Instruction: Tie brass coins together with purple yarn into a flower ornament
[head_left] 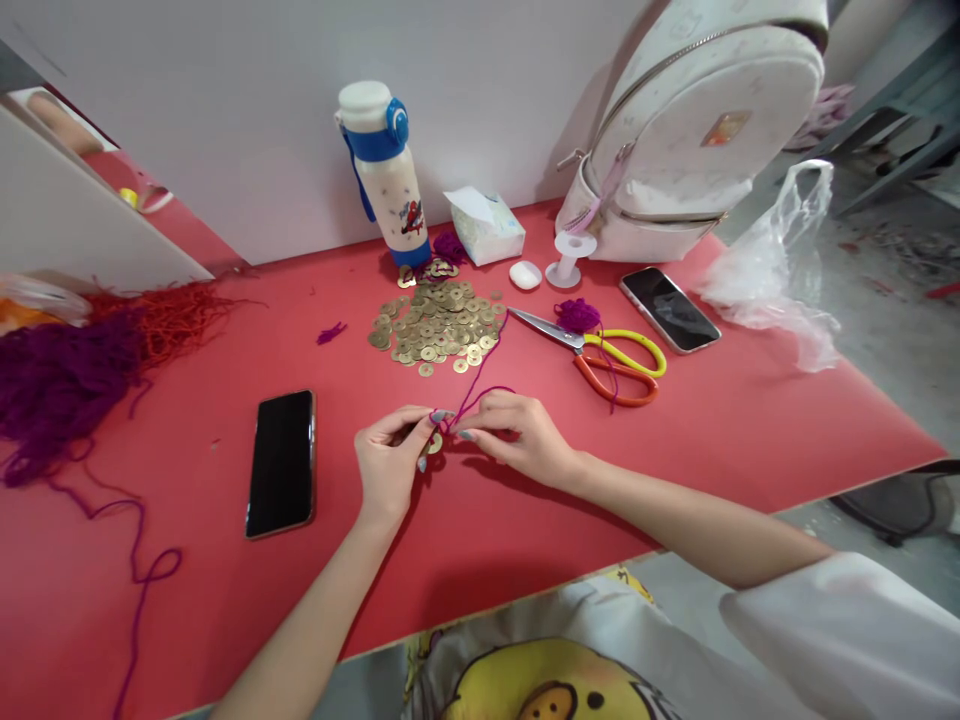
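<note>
My left hand (390, 455) and my right hand (517, 435) meet over the red table (675, 440), fingertips pinched together. The left pinches a small gold coin (434, 443) with a hole. The right pinches a purple thread (484, 378) that runs up to the purple yarn ball (577, 315). A pile of gold coins (439, 328) lies just beyond the hands.
A black phone (281, 462) lies left of my hands; another phone (669, 308) lies at the right. Yellow and orange scissors (607, 355), a bottle (386, 175), tissue pack (486, 225), empty spool (570, 258), white backpack (697, 130), plastic bag (780, 270), and purple and red yarn (67, 370) are around.
</note>
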